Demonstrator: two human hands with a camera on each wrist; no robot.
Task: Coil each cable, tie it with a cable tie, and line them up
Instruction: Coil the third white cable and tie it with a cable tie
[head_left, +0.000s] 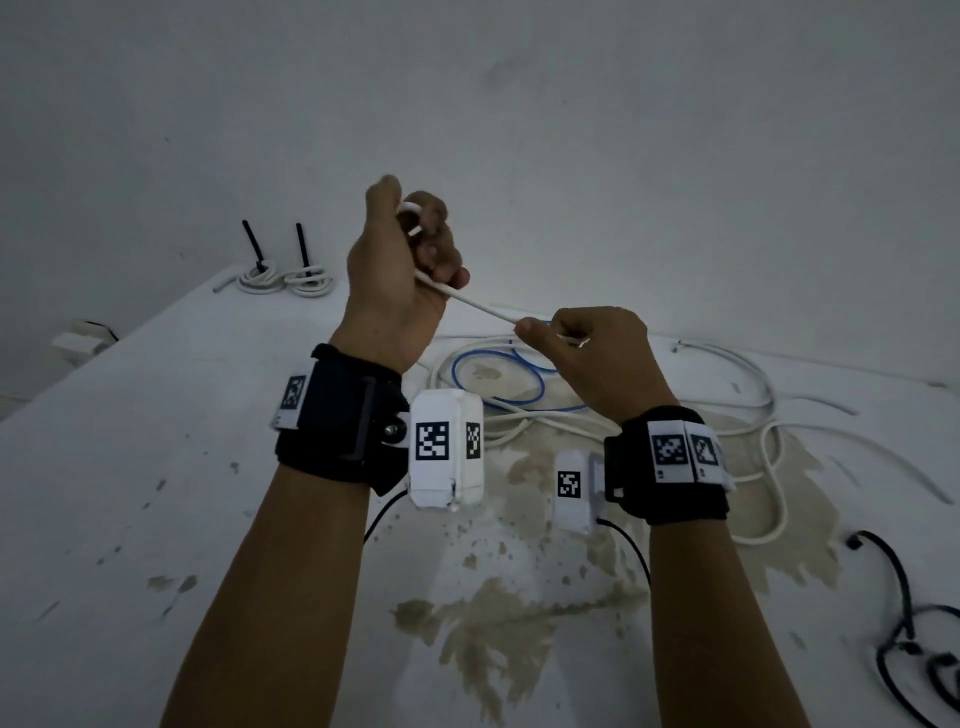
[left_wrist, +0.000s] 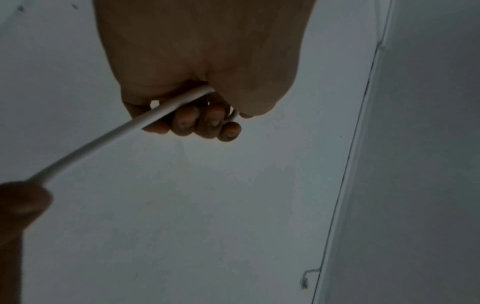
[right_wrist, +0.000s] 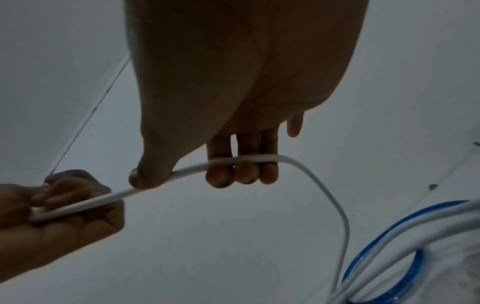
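Head view: two small white cable coils (head_left: 284, 280) already tied, black cable-tie tails sticking up, side by side at far left corner of stained white tabletop (head_left: 156, 467). Third cable in progress: thin white round cable (head_left: 488, 307) stretched taut between both hands, above loose pile of white and blue cables (head_left: 519, 384) in mid-table. Left hand (head_left: 402, 270) raised, fingers curled tight round first small loop. Right hand (head_left: 597, 353) lower, just right of left hand, thumb and fingers pinched on same cable. Spare black cable ties (head_left: 904, 623) at near right edge of tabletop. Judgement: early in this coil; tie, lining up and rest of pile still to do.

Left wrist view: left hand fingers (left_wrist: 213, 123) closed on white cable (left_wrist: 109, 137), cable running off down-left.

Right wrist view: right hand fingers (right_wrist: 244, 164) together, cable (right_wrist: 259, 159) across them under thumb, slack dropping toward the loose pile (right_wrist: 405, 246).
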